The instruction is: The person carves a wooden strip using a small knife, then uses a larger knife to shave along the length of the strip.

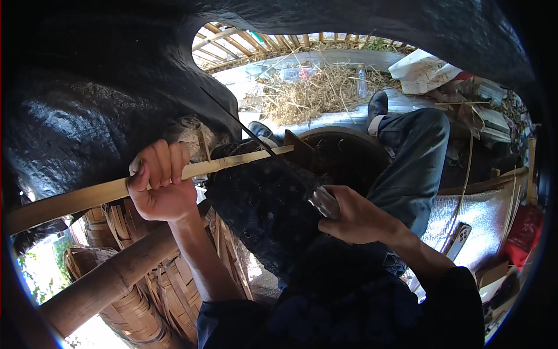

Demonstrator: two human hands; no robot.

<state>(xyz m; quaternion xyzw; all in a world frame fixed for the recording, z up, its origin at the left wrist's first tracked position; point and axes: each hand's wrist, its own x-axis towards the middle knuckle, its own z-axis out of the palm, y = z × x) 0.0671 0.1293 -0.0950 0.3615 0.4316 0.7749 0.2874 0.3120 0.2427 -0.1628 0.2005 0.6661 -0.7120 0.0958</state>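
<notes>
bamboo strip point(87, 198) flat, smooth; knife point(302, 168) dark-bladed

The left hand point(161, 183) is raised on the left, fingers curled in a tight grip with the knuckles facing the camera and the thumb tucked beneath, its bare forearm running down and right toward the near edge. The right hand point(354, 218) sits lower and to the right, closed in a fist-like grip with its back turned up, the wrist bent and the forearm leading back into a dark sleeve. The two hands are well apart.
</notes>
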